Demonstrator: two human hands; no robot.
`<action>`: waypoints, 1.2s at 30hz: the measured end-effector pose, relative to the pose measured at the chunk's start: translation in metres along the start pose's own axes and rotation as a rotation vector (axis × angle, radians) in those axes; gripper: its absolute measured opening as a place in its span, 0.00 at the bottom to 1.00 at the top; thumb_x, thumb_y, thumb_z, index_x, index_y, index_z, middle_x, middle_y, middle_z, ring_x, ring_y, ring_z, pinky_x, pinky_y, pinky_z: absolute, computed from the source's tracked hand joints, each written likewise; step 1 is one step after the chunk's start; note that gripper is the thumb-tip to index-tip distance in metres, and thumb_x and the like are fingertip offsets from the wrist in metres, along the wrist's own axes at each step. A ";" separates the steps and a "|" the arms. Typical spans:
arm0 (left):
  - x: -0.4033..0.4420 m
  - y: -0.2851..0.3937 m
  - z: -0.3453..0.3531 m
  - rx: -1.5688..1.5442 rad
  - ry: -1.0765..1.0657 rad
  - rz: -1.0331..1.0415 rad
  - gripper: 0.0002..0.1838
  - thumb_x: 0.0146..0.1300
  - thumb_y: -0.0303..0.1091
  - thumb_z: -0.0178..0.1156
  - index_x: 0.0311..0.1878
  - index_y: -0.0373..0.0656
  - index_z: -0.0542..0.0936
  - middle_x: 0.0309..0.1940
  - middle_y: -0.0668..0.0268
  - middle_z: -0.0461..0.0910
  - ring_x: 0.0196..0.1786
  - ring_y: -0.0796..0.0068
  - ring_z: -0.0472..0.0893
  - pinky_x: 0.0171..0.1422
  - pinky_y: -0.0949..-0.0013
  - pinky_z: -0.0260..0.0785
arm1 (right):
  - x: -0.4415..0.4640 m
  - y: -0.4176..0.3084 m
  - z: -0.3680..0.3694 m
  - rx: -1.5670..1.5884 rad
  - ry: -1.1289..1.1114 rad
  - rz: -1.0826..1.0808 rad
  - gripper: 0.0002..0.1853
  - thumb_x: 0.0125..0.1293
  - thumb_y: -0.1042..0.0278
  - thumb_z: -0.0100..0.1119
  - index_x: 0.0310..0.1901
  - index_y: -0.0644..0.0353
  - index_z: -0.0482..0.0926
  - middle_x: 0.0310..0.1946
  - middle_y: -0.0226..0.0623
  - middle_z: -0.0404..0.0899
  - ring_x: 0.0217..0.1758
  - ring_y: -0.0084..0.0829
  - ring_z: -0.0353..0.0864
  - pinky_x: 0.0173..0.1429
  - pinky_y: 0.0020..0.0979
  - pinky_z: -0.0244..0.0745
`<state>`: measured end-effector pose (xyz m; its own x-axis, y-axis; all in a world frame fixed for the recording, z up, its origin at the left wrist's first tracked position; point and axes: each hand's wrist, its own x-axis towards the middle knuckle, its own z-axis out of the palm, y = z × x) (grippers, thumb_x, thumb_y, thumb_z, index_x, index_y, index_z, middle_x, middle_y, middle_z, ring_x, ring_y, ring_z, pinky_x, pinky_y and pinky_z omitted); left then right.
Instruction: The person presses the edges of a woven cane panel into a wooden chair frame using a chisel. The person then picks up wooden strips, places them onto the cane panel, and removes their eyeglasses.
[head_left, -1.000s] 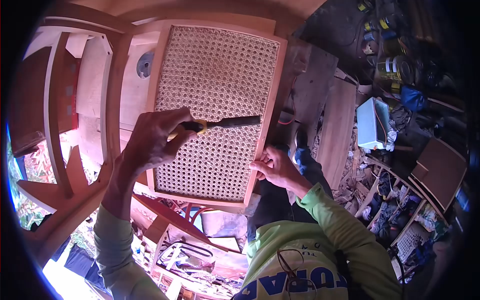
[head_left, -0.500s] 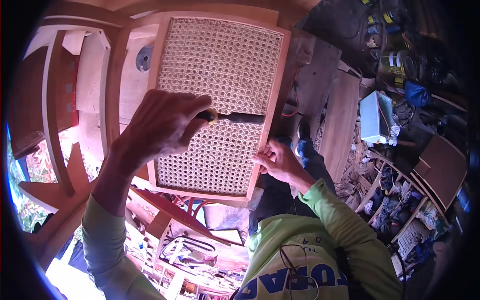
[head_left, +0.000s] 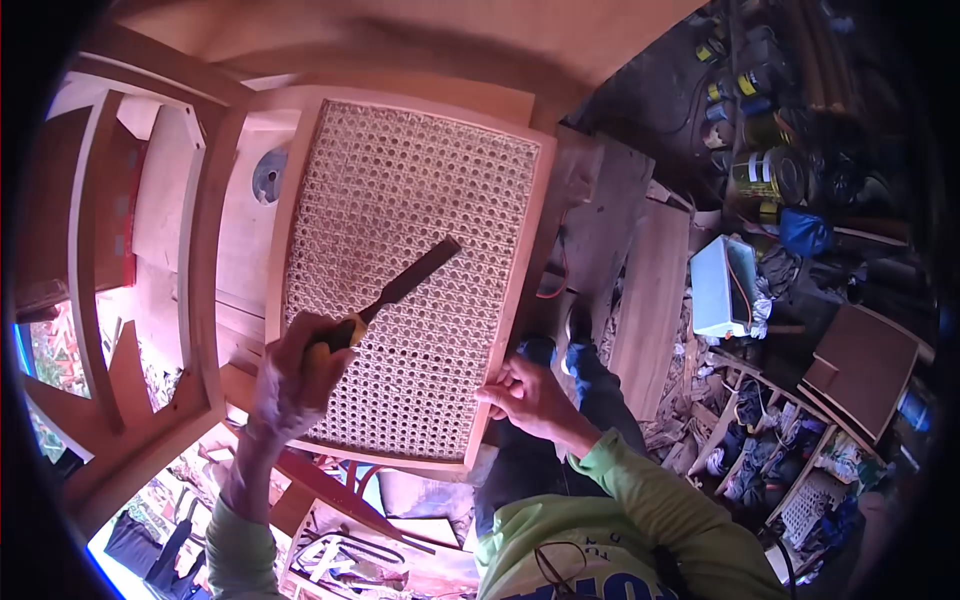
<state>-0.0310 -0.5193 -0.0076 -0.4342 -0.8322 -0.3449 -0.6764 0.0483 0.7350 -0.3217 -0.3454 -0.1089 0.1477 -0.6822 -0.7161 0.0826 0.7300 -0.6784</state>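
My left hand (head_left: 305,372) is wrapped round the yellow-and-black handle of a chisel (head_left: 412,278). The blade slants up and to the right over the woven cane panel (head_left: 400,180), its tip above the middle of the mesh; whether it touches the cane I cannot tell. A wooden frame (head_left: 535,200) borders the panel on all sides. At the frame's lower right edge, my right hand (head_left: 530,395) is closed with thumb and fingers on the wood. Some of its fingertips are hidden.
Wooden uprights (head_left: 200,240) stand on the left, a wide board (head_left: 420,40) at the top. To the right lie a plank (head_left: 640,310), a light blue box (head_left: 722,288), several tins (head_left: 770,175) and a brown panel (head_left: 860,370). Scraps and shavings litter the floor.
My left hand has drawn the chisel away from the frame's right edge, down and leftward, and the blade now tilts upward. My right hand stays at the frame's edge. The whole view has shifted.
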 end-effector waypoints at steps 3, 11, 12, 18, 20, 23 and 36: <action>-0.005 -0.017 0.019 0.001 0.104 -0.006 0.14 0.77 0.31 0.70 0.58 0.37 0.79 0.35 0.57 0.88 0.33 0.70 0.85 0.38 0.64 0.77 | 0.005 0.009 0.004 -0.026 0.014 -0.030 0.18 0.77 0.62 0.76 0.51 0.68 0.79 0.41 0.42 0.89 0.41 0.29 0.93 0.43 0.34 0.94; -0.013 -0.007 0.013 -0.064 0.107 -0.040 0.15 0.76 0.29 0.68 0.61 0.37 0.80 0.39 0.58 0.88 0.36 0.74 0.84 0.41 0.65 0.78 | 0.014 -0.002 -0.009 0.018 -0.092 0.132 0.18 0.84 0.57 0.67 0.55 0.69 0.80 0.43 0.46 0.90 0.44 0.37 0.96 0.46 0.37 0.97; -0.015 -0.002 0.014 -0.069 0.112 -0.037 0.16 0.75 0.28 0.69 0.62 0.37 0.80 0.41 0.57 0.89 0.37 0.75 0.84 0.42 0.66 0.78 | 0.015 0.002 -0.012 0.053 -0.103 0.128 0.19 0.85 0.57 0.66 0.55 0.69 0.80 0.44 0.47 0.90 0.44 0.37 0.96 0.45 0.38 0.97; -0.039 -0.004 0.028 -0.011 0.061 0.152 0.20 0.68 0.22 0.72 0.61 0.36 0.81 0.48 0.49 0.93 0.47 0.60 0.96 0.45 0.66 0.91 | 0.013 -0.001 -0.017 0.006 -0.148 0.096 0.16 0.84 0.61 0.68 0.53 0.69 0.81 0.44 0.46 0.90 0.46 0.36 0.96 0.50 0.37 0.96; -0.045 -0.005 0.035 0.025 0.024 0.175 0.22 0.66 0.21 0.73 0.62 0.38 0.81 0.46 0.52 0.94 0.42 0.61 0.96 0.41 0.65 0.91 | 0.012 0.005 -0.012 0.030 -0.126 0.091 0.16 0.82 0.62 0.70 0.53 0.69 0.81 0.43 0.45 0.89 0.45 0.36 0.96 0.49 0.37 0.96; -0.047 -0.004 0.054 0.041 0.048 0.171 0.25 0.66 0.21 0.73 0.66 0.41 0.80 0.47 0.54 0.94 0.40 0.62 0.96 0.39 0.66 0.91 | 0.012 0.001 -0.013 0.036 -0.111 0.083 0.16 0.81 0.62 0.72 0.52 0.69 0.81 0.43 0.44 0.89 0.46 0.36 0.95 0.48 0.37 0.96; -0.043 0.017 0.139 -0.080 0.295 0.191 0.28 0.70 0.18 0.66 0.73 0.42 0.78 0.46 0.50 0.91 0.39 0.59 0.94 0.36 0.64 0.90 | 0.011 0.010 -0.011 0.050 -0.095 0.051 0.18 0.81 0.56 0.72 0.53 0.66 0.83 0.41 0.38 0.89 0.43 0.30 0.94 0.47 0.33 0.93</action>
<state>-0.1063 -0.4065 -0.0618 -0.3495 -0.9367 -0.0220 -0.5460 0.1846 0.8172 -0.3302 -0.3456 -0.1251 0.2456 -0.6391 -0.7289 0.1209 0.7662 -0.6311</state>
